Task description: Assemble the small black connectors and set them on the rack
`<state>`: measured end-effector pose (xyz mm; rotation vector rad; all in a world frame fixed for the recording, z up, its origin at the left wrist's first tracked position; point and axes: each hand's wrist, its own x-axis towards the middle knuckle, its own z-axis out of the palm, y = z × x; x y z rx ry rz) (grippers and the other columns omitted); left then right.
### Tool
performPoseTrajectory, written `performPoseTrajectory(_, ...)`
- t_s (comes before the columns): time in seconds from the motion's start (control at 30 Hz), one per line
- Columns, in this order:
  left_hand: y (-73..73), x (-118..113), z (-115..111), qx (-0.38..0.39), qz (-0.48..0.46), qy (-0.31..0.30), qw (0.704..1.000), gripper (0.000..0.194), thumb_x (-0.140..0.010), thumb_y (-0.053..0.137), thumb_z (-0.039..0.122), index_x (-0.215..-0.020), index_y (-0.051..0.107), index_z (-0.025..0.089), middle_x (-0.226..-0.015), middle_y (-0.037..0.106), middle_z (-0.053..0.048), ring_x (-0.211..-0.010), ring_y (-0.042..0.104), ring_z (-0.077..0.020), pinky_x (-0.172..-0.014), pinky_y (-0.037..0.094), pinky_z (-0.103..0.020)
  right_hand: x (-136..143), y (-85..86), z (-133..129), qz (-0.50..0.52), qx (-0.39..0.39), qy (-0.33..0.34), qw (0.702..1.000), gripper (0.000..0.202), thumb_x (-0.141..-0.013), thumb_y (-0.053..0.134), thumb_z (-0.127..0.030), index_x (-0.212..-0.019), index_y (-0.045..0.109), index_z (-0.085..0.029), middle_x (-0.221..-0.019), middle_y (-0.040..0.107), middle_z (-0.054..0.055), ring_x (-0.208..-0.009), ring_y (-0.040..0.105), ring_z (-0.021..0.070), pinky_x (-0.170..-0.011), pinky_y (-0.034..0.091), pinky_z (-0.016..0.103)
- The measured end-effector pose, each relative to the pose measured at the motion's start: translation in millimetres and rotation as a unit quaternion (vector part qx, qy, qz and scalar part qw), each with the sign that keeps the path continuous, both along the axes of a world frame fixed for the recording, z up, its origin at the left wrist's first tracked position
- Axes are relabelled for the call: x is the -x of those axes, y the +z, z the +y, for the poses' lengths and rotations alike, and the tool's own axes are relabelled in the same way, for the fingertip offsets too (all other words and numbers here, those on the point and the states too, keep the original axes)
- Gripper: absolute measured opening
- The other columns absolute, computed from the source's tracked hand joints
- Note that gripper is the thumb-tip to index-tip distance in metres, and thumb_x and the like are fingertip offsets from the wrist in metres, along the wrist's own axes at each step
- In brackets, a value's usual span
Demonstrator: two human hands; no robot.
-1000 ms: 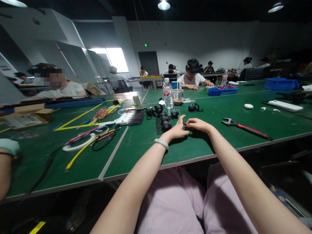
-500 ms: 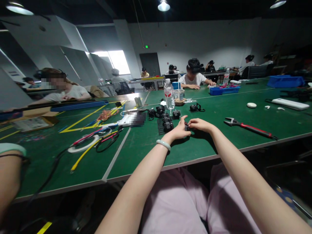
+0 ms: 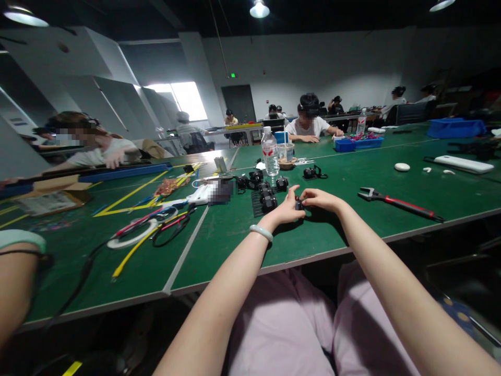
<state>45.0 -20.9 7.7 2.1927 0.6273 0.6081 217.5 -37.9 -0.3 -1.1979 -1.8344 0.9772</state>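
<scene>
Between my two hands is a small black part (image 3: 299,203), close above the green table. My left hand (image 3: 288,209), with a pale bangle on its wrist, holds the part from the left, fingers curled round it. The fingertips of my right hand (image 3: 318,199) pinch it from the right. Just left of my left hand, several black blocky parts (image 3: 268,198) stand in a cluster on the table. Another black part with a loop (image 3: 310,173) lies behind my hands. The fine detail of the held part is too small to tell.
A water bottle (image 3: 270,152) and a cup (image 3: 286,152) stand behind the cluster. Pliers with red handles (image 3: 407,205) lie to the right. Cables (image 3: 135,249) and a cardboard box (image 3: 58,196) are on the left. Another person's arm (image 3: 15,282) reaches in at the left edge.
The view has shifted very slightly. At the far left, the seated person's hand has risen. My hands keep nearly the same hold on the small black part.
</scene>
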Motion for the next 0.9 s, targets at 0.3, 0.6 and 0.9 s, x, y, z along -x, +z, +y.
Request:
performPoseTrajectory(0.3,-3.8,-1.5,6.4,-0.018,-0.019,-0.014,1.0,0.088,-0.058,0.058,0.016,-0.13,0.008,0.015,-0.129,0.025,-0.017,-0.118,0.033,-0.0277,-0.097,0.027,-0.048,-3.8,-4.4,1.5,0.05,0.015,0.074,0.996,0.037,-0.059,0.061,-0.019,-0.091,0.043,-0.019,-0.061,0.04,-0.008,-0.054,0.035,0.007,-0.052,0.027,0.02)
performPoseTrajectory(0.6,-4.6,-1.4,7.3,-0.016,-0.025,-0.012,0.999,0.087,-0.058,0.061,0.017,-0.129,0.01,0.017,-0.128,0.026,-0.017,-0.117,0.033,-0.0288,-0.096,0.028,-0.049,-4.5,-3.9,1.7,0.045,0.01,0.101,0.994,0.037,-0.058,0.062,-0.018,-0.088,0.04,-0.02,-0.059,0.037,-0.009,-0.052,0.032,0.006,-0.051,0.025,0.02)
performPoseTrajectory(0.9,-3.2,-1.3,6.5,0.01,-0.039,-0.021,0.999,0.088,-0.057,0.062,0.017,-0.129,0.012,0.019,-0.126,0.029,-0.015,-0.115,0.036,-0.0293,-0.094,0.03,-0.05,-4.8,-6.3,5.5,0.044,0.012,0.089,0.995,0.036,-0.058,0.063,-0.019,-0.087,0.042,-0.02,-0.06,0.041,-0.008,-0.053,0.035,0.0062,-0.052,0.026,0.02)
